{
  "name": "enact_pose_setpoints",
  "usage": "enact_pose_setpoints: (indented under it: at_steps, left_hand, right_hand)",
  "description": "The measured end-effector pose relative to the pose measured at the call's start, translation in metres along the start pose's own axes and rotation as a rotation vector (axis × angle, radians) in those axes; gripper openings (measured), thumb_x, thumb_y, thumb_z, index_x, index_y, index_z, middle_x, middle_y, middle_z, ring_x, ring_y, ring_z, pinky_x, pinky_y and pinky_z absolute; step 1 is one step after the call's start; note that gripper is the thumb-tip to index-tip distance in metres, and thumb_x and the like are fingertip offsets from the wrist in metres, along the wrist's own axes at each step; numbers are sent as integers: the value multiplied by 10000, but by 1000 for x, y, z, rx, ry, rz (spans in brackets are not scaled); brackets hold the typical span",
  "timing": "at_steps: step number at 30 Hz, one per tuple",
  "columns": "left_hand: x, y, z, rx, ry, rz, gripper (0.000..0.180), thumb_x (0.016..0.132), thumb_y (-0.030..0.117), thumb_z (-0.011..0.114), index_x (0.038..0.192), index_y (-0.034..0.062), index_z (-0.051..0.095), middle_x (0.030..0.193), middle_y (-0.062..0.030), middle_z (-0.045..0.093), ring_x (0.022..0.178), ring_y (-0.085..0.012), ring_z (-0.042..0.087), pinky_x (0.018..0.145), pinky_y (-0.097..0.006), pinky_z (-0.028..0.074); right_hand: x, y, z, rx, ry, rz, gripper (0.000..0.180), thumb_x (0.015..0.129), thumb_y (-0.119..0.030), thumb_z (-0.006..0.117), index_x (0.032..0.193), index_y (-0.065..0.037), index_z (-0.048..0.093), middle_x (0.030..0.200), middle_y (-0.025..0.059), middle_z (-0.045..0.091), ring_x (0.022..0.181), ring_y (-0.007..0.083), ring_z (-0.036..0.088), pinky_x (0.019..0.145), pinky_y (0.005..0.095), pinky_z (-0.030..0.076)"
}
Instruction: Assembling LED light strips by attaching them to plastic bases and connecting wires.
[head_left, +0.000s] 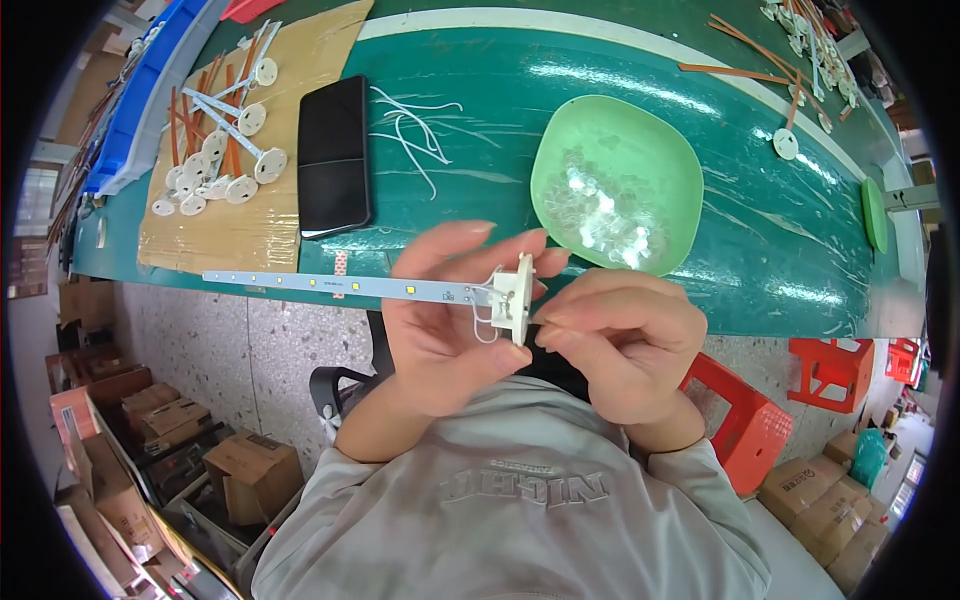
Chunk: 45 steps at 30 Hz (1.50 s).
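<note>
Between the fingers and thumb of my left hand (440,340) is an LED strip board (355,287) with a round white end cap (512,298). The narrow pale board points left, with small yellow LEDs along it. Thin white wires (482,325) loop from its end into the cap. My right hand (630,335) is closed in a pinch at the cap's right face; whatever lies between thumb and forefinger is too small to make out. Just beyond my hands, a light green bowl (683,150) holds many small clear plastic pieces (610,215).
A black phone (334,155) lies on the green table beside loose white wires (415,125). Several similar capped strips (225,150) rest on cardboard (290,60) at the left. More strips (790,90) lie at the far right. Red stools (735,420) and cartons (250,475) stand below.
</note>
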<state>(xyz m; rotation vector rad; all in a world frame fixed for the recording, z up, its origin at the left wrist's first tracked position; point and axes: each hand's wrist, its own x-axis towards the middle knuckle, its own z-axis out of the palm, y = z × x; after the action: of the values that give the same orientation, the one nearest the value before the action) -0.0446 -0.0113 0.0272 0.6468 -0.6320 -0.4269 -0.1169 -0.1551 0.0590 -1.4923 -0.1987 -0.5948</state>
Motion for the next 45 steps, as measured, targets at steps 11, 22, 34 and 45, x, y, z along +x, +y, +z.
enact_pose_setpoints:
  at_steps: [11,22,34,45]
  left_hand:
    - [-11,9,-6,-20,4,1,556,745,-118,696,1262,-55,500,1330,-252,507,1202,-349,544,998,-470,470]
    - [-13,7,-10,-81,-154,64,562,693,-64,776,1205,-89,547,1245,-291,558,1184,-362,558,1023,-481,438]
    - [-30,9,-3,53,10,83,601,738,-68,750,1281,-52,494,1309,-288,508,1168,-369,564,966,-475,495]
    - [-11,51,-15,374,14,-22,527,767,-68,720,1244,-116,503,1213,-261,585,1104,-321,611,939,-408,506]
  right_hand:
    - [3,6,6,-291,-104,-235,164,727,40,707,890,41,689,769,157,671,614,212,640,554,273,503]
    - [-4,-1,15,-250,-153,-277,190,671,68,729,844,60,649,819,165,665,648,260,660,577,307,545]
    - [-15,2,36,-396,38,-290,151,679,92,666,818,81,605,768,181,644,596,271,642,535,309,544]
    - [8,-3,38,-408,-125,-309,190,738,69,604,926,93,594,804,198,644,674,279,646,584,314,527]
